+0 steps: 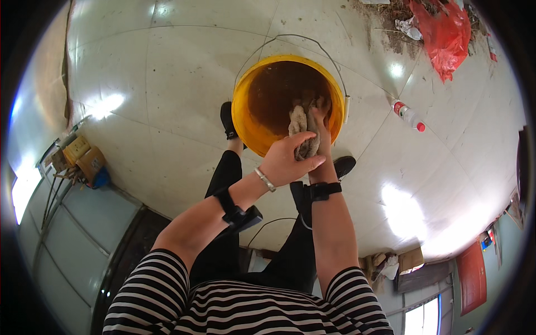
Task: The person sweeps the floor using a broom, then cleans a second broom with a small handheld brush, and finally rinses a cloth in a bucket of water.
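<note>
A grey-brown wet rag [298, 120] is bunched up over the near right part of a yellow bucket [241, 114]. My left hand [283, 161] is closed round the rag's near end, its thumb and fingers on either side of the cloth, at the bucket's near rim. My right hand [322, 124] reaches over the rim and grips the rag farther in, along the right inner wall; its fingertips are partly hidden by the cloth. Brownish water [273, 89] shows inside the bucket. The wire handle [296, 36] leans out past the far rim.
To the right of the bucket a clear plastic bottle [409, 116] with a red cap lies on the pale tiled floor [184, 72]. A red plastic bag [444, 39] and dirt lie at the far right. Cardboard boxes [89, 162] stand by the left wall. My shoes flank the bucket.
</note>
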`<state>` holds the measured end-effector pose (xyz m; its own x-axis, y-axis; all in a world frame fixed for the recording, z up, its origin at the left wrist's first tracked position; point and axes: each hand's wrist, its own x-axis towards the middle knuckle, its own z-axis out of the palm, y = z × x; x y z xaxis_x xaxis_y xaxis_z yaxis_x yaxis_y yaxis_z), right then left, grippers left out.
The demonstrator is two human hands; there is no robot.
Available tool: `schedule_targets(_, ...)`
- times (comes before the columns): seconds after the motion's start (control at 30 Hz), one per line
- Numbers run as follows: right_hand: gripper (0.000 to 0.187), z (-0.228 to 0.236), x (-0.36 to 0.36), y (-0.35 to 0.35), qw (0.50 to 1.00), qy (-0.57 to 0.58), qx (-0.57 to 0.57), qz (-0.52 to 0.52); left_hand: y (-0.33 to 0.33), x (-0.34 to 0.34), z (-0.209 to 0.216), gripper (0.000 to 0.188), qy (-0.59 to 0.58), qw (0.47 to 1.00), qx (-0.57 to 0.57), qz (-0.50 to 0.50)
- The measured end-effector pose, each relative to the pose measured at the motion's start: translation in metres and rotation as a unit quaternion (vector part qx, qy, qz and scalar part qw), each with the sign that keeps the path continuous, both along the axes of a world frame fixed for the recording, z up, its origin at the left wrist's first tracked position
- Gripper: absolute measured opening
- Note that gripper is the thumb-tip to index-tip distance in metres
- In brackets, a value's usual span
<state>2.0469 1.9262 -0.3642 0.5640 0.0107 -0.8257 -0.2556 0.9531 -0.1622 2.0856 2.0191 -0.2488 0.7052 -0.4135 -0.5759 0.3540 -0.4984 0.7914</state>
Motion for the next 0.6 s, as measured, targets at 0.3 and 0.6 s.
schedule_targets(0.3, 0.031, 0.029, 0.012, 0.014, 0.988, 0.076, -0.134, 0.019, 0.015, 0.029, -0.079, 0.026, -0.135, 0.98, 0.14, -0.042)
schedule_targets(0.6, 0.047, 0.016, -0.01, 0.013, 0.981, 0.082, -0.124, 0.127, 0.046, 0.013, -0.146, 0.033, -0.055, 0.944, 0.296, -0.137)
